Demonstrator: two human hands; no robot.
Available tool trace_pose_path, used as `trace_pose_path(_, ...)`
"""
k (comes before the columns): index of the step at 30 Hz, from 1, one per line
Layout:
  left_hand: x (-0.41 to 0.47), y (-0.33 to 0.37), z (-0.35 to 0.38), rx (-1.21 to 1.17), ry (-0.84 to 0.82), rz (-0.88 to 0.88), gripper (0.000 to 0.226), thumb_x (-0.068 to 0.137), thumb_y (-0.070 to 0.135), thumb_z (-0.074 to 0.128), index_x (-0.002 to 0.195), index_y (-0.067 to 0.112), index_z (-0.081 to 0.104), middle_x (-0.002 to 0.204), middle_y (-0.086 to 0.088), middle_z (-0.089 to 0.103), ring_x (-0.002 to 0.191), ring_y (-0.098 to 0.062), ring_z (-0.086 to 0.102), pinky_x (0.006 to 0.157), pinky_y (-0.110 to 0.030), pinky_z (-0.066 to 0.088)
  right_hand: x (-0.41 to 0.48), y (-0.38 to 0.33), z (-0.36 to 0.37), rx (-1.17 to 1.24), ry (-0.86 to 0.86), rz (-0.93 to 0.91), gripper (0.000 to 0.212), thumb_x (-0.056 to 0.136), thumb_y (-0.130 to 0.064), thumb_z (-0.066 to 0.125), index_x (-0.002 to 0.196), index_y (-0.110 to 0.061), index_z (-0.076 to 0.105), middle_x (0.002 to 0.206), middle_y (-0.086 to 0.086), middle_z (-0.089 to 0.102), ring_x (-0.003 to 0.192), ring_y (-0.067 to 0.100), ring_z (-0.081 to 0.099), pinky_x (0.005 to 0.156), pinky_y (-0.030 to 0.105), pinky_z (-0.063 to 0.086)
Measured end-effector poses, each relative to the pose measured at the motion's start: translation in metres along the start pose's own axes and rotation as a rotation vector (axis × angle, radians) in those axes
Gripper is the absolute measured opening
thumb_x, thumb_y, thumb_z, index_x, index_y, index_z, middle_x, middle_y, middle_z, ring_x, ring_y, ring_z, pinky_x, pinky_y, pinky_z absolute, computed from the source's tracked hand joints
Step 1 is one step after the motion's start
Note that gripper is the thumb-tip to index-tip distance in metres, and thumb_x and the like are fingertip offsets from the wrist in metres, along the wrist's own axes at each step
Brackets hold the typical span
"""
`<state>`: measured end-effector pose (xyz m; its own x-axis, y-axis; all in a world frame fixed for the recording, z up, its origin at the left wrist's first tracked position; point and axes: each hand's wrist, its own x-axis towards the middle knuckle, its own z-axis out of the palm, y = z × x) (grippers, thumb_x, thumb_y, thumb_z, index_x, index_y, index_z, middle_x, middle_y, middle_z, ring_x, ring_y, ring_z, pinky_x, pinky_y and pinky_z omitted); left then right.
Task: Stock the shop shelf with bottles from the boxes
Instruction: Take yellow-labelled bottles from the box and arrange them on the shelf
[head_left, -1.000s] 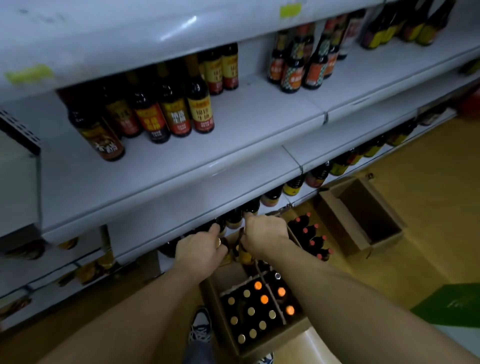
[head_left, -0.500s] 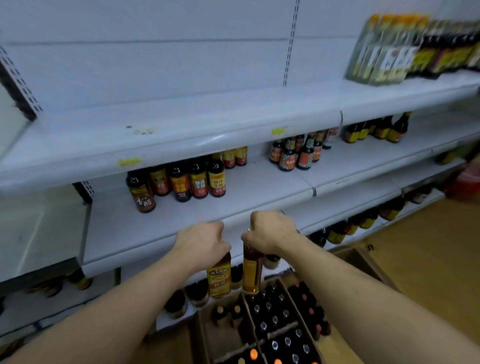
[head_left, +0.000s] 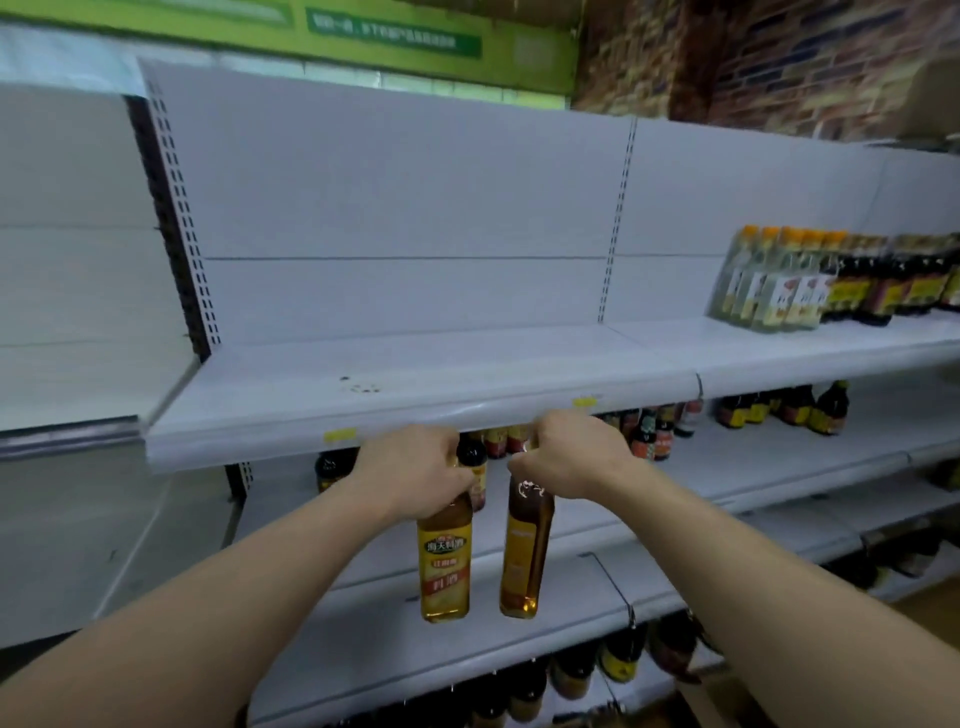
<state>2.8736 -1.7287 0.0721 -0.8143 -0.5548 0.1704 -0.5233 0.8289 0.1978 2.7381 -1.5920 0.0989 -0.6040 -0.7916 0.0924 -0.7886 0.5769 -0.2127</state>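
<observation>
My left hand (head_left: 415, 470) grips the neck of an amber bottle with a yellow and red label (head_left: 444, 564), which hangs upright below it. My right hand (head_left: 571, 457) grips the top of a second amber bottle (head_left: 524, 551), also hanging, its label turned away. Both bottles are held in the air just below the front edge of the bare white top shelf (head_left: 415, 384). The caps are hidden inside my fists. The boxes are out of view.
Clear bottles with orange caps (head_left: 774, 280) and dark bottles (head_left: 883, 286) stand at the right of the top shelf. Dark sauce bottles (head_left: 649, 434) line the second shelf behind my hands. More dark bottles (head_left: 571, 670) stand on the lowest shelf.
Both hands have lifted the two bottles out of the box and up past the lower shelves to the level of the top shelf's edge. The view has tilted upward and the boxes have dropped out of sight.
</observation>
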Motion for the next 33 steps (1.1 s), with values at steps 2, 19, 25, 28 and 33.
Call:
trace_pose_path(2,0.001,-0.003,-0.021,0.012,0.031,-0.018,0.024,0.090,0.048,0.057,0.081,0.027,0.049,0.086,0.004,0.060,0.079,-0.018,0.057,0.060,-0.031,0.041,0.006,-0.008,-0.016,0.001,0.018,-0.019,0.035,0.086,-0.047,0.064,0.083,-0.012,0.065,0.077,0.004,0.065,0.066,0.020,0.057,0.055,0.031,0.041)
trace_pose_path(19,0.028,-0.068,-0.195,-0.103,0.262,-0.101,0.023,0.082,0.044,0.071,0.083,0.022,0.066,0.083,0.000,0.068,0.081,-0.018,0.065,0.077,-0.040,0.061,0.064,-0.140,-0.141,0.192,0.057,-0.177,0.025,0.082,-0.037,0.075,0.086,-0.013,0.071,0.080,0.007,0.069,0.073,0.020,0.065,0.057,0.029,0.055)
trace_pose_path(25,0.057,-0.139,-0.246,-0.160,0.303,-0.053,0.025,0.080,0.043,0.076,0.082,0.019,0.070,0.084,-0.003,0.069,0.081,-0.021,0.065,0.072,-0.038,0.059,0.105,-0.202,-0.155,0.177,0.091,-0.161,0.024,0.082,-0.035,0.074,0.082,-0.011,0.073,0.069,0.007,0.065,0.066,0.022,0.061,0.053,0.028,0.052)
trace_pose_path(28,0.078,-0.180,-0.266,-0.180,0.296,-0.010,0.026,0.079,0.040,0.077,0.082,0.017,0.069,0.084,-0.006,0.069,0.078,-0.023,0.066,0.066,-0.035,0.056,0.128,-0.233,-0.157,0.187,0.106,-0.117,0.024,0.081,-0.034,0.075,0.079,-0.010,0.073,0.064,0.005,0.062,0.062,0.022,0.057,0.054,0.028,0.053)
trace_pose_path(33,0.113,-0.247,-0.283,-0.146,0.299,0.027,0.027,0.079,0.041,0.076,0.083,0.016,0.067,0.082,-0.005,0.068,0.076,-0.022,0.065,0.067,-0.036,0.056,0.174,-0.281,-0.152,0.197,0.124,-0.044,0.024,0.082,-0.030,0.074,0.080,-0.007,0.072,0.062,0.006,0.062,0.057,0.022,0.053,0.052,0.029,0.051)
